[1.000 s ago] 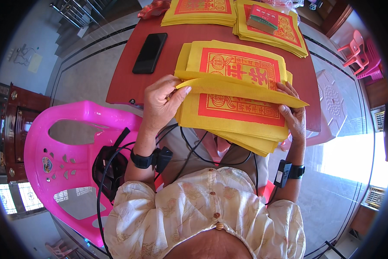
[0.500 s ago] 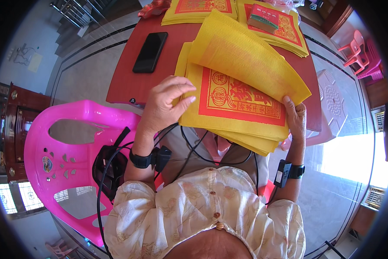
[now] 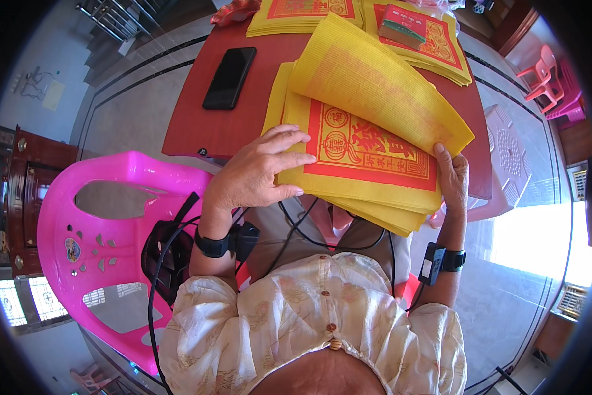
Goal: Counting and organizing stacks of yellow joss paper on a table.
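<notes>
A stack of yellow paper sheets with red printed panels (image 3: 368, 181) lies at the table's near edge, its lower layers fanned out toward me. Its upper sheets (image 3: 375, 92) are folded back, plain underside up, over the print. My right hand (image 3: 451, 176) grips the stack's right edge, thumb on top by the folded sheets' corner; its other fingers are mostly hidden. At the left edge is my left hand (image 3: 259, 170), fingers spread, fingertips over the printed sheet's border and thumb by its lower left side.
The red table (image 3: 197, 131) also bears a black phone (image 3: 230, 79), two more yellow paper stacks (image 3: 302, 25) at the far side, and a small red-and-green book (image 3: 402, 26). A pink plastic chair (image 3: 128, 168) stands left, a pale stool (image 3: 507, 148) right. Black cables (image 3: 152, 296) cross my lap.
My left hand has opened from bent fingers near the stack's upper left to spread fingers, lower and further right over its edge. My right hand and the folded sheets stay nearly still.
</notes>
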